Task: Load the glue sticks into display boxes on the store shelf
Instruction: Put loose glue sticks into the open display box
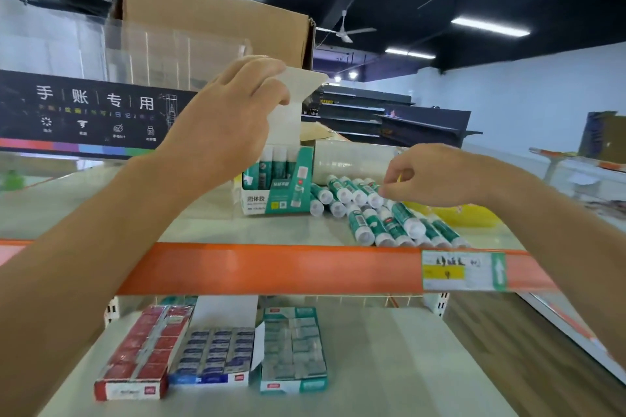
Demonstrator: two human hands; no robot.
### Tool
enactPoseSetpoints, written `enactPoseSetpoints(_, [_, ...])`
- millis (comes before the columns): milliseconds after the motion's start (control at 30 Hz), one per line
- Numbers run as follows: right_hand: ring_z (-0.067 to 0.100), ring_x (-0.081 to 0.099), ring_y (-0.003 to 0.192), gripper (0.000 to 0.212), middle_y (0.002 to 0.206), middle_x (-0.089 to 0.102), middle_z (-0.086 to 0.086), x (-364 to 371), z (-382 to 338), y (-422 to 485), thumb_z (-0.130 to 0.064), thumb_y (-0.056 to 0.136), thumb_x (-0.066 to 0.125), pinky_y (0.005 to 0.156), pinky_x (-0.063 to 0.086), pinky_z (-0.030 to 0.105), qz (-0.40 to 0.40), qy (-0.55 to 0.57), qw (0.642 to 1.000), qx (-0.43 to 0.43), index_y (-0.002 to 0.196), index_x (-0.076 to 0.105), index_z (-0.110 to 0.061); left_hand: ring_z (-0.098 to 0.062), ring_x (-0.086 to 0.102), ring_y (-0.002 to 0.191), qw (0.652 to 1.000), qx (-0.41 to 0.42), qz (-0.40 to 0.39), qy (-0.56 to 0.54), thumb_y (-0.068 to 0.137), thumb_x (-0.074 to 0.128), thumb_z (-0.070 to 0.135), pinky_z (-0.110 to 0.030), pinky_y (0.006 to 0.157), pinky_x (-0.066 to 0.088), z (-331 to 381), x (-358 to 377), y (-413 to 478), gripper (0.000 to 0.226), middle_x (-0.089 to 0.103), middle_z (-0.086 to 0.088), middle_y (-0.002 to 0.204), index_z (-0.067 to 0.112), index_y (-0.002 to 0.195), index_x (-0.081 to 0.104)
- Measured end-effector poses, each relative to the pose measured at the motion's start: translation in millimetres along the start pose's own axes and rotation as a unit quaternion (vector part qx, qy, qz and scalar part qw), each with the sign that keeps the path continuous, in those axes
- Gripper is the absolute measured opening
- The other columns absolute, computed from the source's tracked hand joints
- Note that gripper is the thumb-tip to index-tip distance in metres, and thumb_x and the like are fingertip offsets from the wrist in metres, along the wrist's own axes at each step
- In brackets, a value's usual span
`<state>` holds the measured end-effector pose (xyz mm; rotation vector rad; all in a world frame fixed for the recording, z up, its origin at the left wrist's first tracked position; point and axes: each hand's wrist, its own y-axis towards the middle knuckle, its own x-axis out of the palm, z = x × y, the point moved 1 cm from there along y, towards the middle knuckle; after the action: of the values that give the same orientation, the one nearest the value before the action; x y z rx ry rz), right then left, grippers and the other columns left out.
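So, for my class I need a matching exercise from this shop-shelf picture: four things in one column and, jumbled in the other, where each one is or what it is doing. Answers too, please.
Column A
1. left hand
2. right hand
3. loose glue sticks
4. red box

Column B
a. lying on their sides on the upper shelf
b. leftmost on the lower shelf
c. holding the white flap of the display box
d. fingertips at the pile of sticks

Pairs: 1-c, 2-d, 3-a, 4-b
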<state>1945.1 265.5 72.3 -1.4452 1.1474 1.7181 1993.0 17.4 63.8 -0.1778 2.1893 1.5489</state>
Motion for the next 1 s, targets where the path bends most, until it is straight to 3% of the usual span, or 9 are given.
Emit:
enactPoseSetpoints(100, [0.005, 0.051, 0.074, 0.030, 0.085, 0.058, -0.012, 3, 2, -4, -0.048, 0.090, 0.057, 0.061, 0.038, 0.017, -0.030, 0.008, 0.999, 0.024, 0.099, 0.069, -0.022, -0.036, 0.041, 0.121, 1.000, 0.013, 0.007, 0.010, 0.075, 0.053, -0.017, -0.033, 0.088, 0.040, 0, 1, 1, 0.032, 0.049, -0.021, 0.128, -0.001, 0.103, 0.057])
enactPoseSetpoints(167, [0.002, 0.051, 0.074, 0.032, 0.085, 0.059, -0.013, 3, 2, -5, -0.051, 0.088, 0.058, 0.059, 0.038, 0.018, -0.035, 0.007, 0.999, 0.032, 0.099, 0.069, -0.023, -0.038, 0.043, 0.118, 1.000, 0.023, 0.010, 0.007, 0.073, 0.052, -0.019, -0.031, 0.091, 0.033, 1, 1, 2, 0.033, 0.051, -0.023, 0.125, -0.003, 0.101, 0.058])
enactPoseSetpoints(233, [0.002, 0.053, 0.070, 0.032, 0.084, 0.063, -0.011, 3, 0, -6, -0.053, 0.086, 0.059, 0.058, 0.040, 0.021, -0.043, 0.007, 0.998, 0.037, 0.098, 0.069, -0.025, -0.038, 0.043, 0.118, 1.000, 0.017, 0.006, 0.005, 0.073, 0.053, -0.019, -0.032, 0.091, 0.035, 2, 2, 1, 0.033, 0.051, -0.023, 0.125, -0.003, 0.100, 0.058])
enactPoseSetpoints(333, [0.005, 0.055, 0.056, 0.028, 0.071, 0.065, -0.008, 4, -2, -5, -0.050, 0.084, 0.062, 0.050, 0.037, 0.023, -0.057, 0.010, 0.997, 0.040, 0.094, 0.068, -0.024, -0.034, 0.041, 0.120, 1.000, -0.002, 0.000, 0.006, 0.074, 0.054, -0.017, -0.034, 0.086, 0.040, 3, 2, -1, 0.031, 0.050, -0.020, 0.127, -0.001, 0.100, 0.058])
enactPoseSetpoints(433, [0.010, 0.052, 0.051, 0.020, 0.053, 0.059, -0.007, 3, -5, -2, -0.039, 0.083, 0.065, 0.045, 0.036, 0.020, -0.050, 0.026, 0.997, 0.051, 0.092, 0.069, -0.022, -0.034, 0.040, 0.119, 1.000, 0.004, 0.000, 0.006, 0.073, 0.055, -0.018, -0.031, 0.089, 0.031, 1, 1, 0, 0.031, 0.051, -0.022, 0.125, -0.002, 0.099, 0.059])
enactPoseSetpoints(533, [0.014, 0.053, 0.053, 0.016, 0.051, 0.059, -0.005, -3, -8, 3, -0.034, 0.083, 0.064, 0.048, 0.040, 0.021, -0.012, 0.074, 0.997, 0.032, 0.093, 0.069, -0.022, -0.031, 0.040, 0.121, 1.000, -0.003, -0.004, 0.015, 0.074, 0.056, -0.016, -0.030, 0.091, 0.034, -1, 1, -1, 0.030, 0.049, -0.020, 0.127, 0.000, 0.100, 0.059])
enactPoseSetpoints(700, [0.024, 0.067, 0.065, 0.015, 0.075, 0.071, 0.001, -5, -23, 18, -0.033, 0.085, 0.063, 0.063, 0.058, 0.039, 0.086, 0.247, 0.965, -0.025, 0.096, 0.068, -0.025, -0.030, 0.040, 0.125, 1.000, -0.013, -0.005, -0.002, 0.075, 0.055, -0.016, -0.037, 0.091, 0.043, -3, 1, -2, 0.030, 0.048, -0.018, 0.130, 0.001, 0.100, 0.060])
enactPoseSetpoints(833, [0.005, 0.068, 0.063, 0.014, 0.076, 0.074, -0.001, -5, -41, 29, -0.030, 0.089, 0.062, 0.060, 0.057, 0.026, 0.147, 0.329, 0.931, -0.066, 0.101, 0.066, -0.023, -0.032, 0.042, 0.126, 0.999, -0.027, -0.006, -0.016, 0.075, 0.055, -0.017, -0.040, 0.087, 0.046, -2, 0, -1, 0.031, 0.048, -0.017, 0.132, 0.001, 0.100, 0.061])
enactPoseSetpoints(1000, [0.011, 0.071, 0.072, 0.020, 0.079, 0.075, 0.000, -7, -61, 44, -0.023, 0.085, 0.068, 0.073, 0.059, 0.034, 0.190, 0.388, 0.896, -0.107, 0.103, 0.062, -0.019, -0.030, 0.041, 0.128, 0.998, -0.044, 0.002, -0.034, 0.076, 0.054, -0.016, -0.038, 0.087, 0.046, -4, 0, -2, 0.031, 0.046, -0.015, 0.136, 0.003, 0.100, 0.061])
